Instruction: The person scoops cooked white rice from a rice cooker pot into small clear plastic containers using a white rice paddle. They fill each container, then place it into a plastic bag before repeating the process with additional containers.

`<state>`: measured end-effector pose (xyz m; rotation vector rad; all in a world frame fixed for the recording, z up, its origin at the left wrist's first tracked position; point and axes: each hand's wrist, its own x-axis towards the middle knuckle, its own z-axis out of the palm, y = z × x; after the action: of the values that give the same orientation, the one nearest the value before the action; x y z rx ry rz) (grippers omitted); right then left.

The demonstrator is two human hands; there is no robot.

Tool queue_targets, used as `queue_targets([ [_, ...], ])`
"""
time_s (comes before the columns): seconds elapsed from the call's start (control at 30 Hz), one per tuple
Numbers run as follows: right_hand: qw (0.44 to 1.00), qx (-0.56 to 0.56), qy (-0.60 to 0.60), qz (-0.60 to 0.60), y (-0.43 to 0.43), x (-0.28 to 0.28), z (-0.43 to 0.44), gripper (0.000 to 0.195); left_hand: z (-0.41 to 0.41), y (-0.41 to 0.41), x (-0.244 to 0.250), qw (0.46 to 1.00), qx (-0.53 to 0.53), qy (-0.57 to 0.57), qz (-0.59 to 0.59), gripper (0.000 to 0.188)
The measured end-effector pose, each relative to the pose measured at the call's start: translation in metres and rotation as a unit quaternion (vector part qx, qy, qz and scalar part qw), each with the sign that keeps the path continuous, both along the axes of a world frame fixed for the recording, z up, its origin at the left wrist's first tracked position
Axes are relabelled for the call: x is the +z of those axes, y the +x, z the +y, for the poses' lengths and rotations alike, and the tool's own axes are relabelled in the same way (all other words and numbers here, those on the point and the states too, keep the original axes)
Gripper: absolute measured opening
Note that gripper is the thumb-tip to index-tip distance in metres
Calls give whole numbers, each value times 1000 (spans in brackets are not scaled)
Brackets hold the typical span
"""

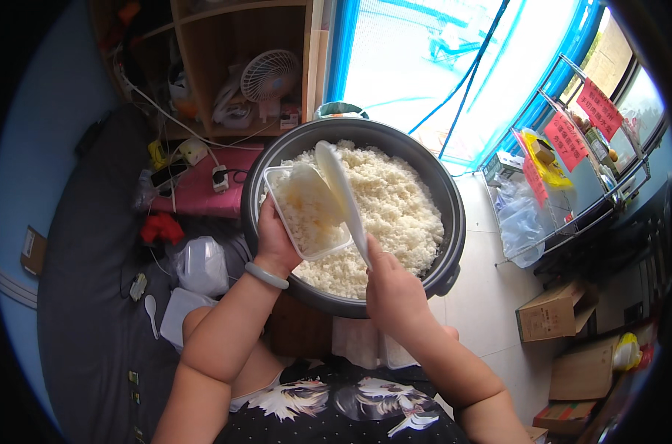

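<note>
A large dark round pot [456,222], filled with cooked white rice [397,194], stands before me. With my left hand [277,236] I hold a clear plastic food container [296,248], tilted over the pot's left part, with rice in it. My right hand [394,286] grips the handle of a white rice paddle [344,194]. The paddle's blade is at the container's upper right side, over the rice. A broad pale translucent surface with yellowish marks lies across the container's opening; whether it is part of the paddle I cannot tell.
Left of the pot are a pink box [203,202] with a power strip, bagged containers [203,266], a container or lid [180,313] and a white spoon [151,313]. Wooden shelves hold a small fan [269,75]. A wire rack [569,227] and cardboard boxes [547,316] stand right.
</note>
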<state>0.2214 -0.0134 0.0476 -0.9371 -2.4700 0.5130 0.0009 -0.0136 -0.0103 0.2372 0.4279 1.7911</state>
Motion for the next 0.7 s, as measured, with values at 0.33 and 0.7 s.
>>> queue_targets([
  [0.33,979,57,-178,75,15,15,-2,52,-4,1,1,999,-5,-26,-22,54],
  [0.7,967,73,-242,44,35,31,4,50,-3,-5,2,1000,-5,-21,-15,56],
])
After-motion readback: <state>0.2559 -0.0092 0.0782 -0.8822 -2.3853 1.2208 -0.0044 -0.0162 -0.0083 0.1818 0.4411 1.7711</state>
